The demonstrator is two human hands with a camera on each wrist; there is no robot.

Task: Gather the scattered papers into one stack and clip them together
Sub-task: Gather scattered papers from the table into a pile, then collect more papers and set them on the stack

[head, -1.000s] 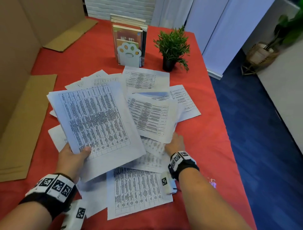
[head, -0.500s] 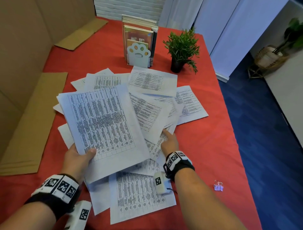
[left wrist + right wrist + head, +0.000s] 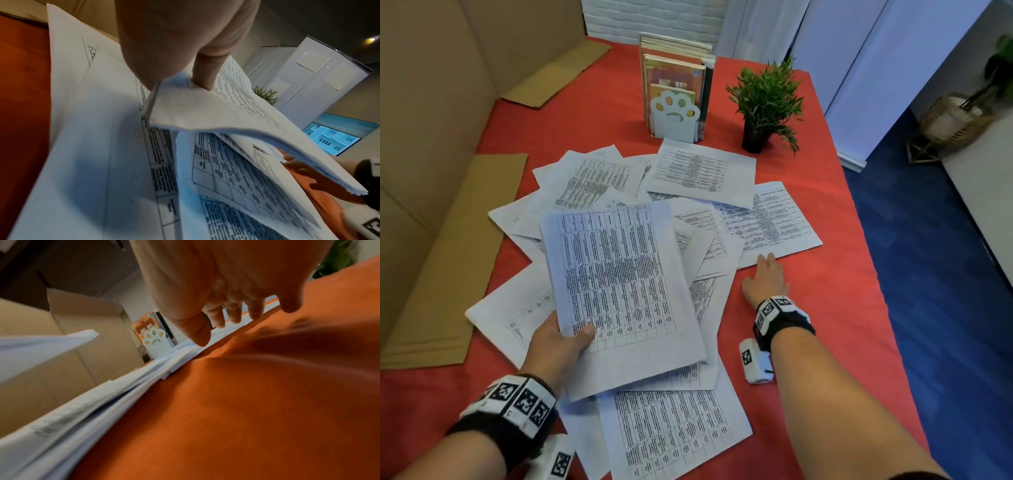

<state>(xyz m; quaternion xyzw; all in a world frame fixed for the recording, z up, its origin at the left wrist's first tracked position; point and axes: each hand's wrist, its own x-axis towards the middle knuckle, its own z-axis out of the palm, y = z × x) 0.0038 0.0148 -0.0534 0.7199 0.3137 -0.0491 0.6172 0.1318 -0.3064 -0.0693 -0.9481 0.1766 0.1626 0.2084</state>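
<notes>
Several printed sheets lie scattered and overlapping on the red table [image 3: 825, 308]. My left hand [image 3: 558, 339] grips a small stack of sheets [image 3: 616, 284] by its near edge, thumb on top, lifted above the loose ones. The left wrist view shows that stack [image 3: 236, 116] pinched between thumb and fingers [image 3: 205, 71]. My right hand [image 3: 765, 277] lies over the cloth with fingers stretched, its tips at the near edge of the rightmost sheet [image 3: 767, 219]. In the right wrist view the fingers [image 3: 232, 311] hang relaxed just above that paper's edge [image 3: 242, 319]. No clip is in view.
A bookend with a paw shape [image 3: 676, 114] holds books at the back of the table, beside a small potted plant [image 3: 767, 102]. Cardboard panels [image 3: 438, 253] lie along the left side. The table's right edge [image 3: 873, 260] drops to a blue floor.
My right hand left the middle papers and moved right and forward to the rightmost sheet. The left hand still holds its stack. The view shifted, and the clip seen earlier is out of frame.
</notes>
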